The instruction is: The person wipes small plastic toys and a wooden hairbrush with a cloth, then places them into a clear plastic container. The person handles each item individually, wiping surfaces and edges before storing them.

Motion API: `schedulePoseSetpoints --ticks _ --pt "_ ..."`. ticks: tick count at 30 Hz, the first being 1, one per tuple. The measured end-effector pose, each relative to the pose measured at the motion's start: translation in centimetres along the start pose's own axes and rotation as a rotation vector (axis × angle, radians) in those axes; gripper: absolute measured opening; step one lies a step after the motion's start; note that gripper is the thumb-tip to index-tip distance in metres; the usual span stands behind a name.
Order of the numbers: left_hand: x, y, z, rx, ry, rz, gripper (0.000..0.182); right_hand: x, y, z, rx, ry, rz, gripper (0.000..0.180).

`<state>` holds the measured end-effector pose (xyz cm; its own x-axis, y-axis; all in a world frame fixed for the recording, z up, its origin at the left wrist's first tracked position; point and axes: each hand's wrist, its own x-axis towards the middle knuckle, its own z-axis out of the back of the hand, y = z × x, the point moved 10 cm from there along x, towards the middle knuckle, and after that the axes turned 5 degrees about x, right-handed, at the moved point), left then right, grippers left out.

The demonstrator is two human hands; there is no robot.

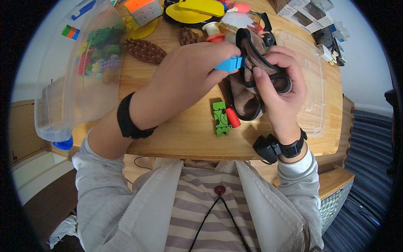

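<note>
My left hand [201,66] grips a light-blue plastic piece [228,64], perhaps a clip or toy block, against a brown cloth with black edging [247,91]. The blue piece's far end meets the cloth's folds; whether it is fastened there is unclear. My right hand [280,75] holds the same bunched cloth from the right, thumb on its front. Just below the cloth, a green puzzle-like plastic piece [221,118] lies on the wooden table, with a red cylinder [233,117] beside it.
A clear plastic bin [53,126] with colourful toys stands at left. Brown spiky oval objects [146,51], a puzzle cube [143,12], yellow items [189,12] and a white spool [211,28] lie at the back. At right are a clear lid [315,94] and white boxes [303,14].
</note>
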<state>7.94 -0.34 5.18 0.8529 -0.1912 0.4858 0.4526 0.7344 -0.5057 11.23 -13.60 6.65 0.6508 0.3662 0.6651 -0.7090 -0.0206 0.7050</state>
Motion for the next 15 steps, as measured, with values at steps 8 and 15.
schedulePoseSetpoints --ticks 8,15 --pt "-0.2 -0.5 -0.2 0.133 0.021 -0.030 0.016 -0.1 0.1 -0.9 -0.029 0.090 0.000 0.022" --pt "-0.3 -0.5 -0.5 0.119 0.028 -0.057 0.015 -0.1 0.2 -1.7 -0.063 0.147 0.004 0.021"
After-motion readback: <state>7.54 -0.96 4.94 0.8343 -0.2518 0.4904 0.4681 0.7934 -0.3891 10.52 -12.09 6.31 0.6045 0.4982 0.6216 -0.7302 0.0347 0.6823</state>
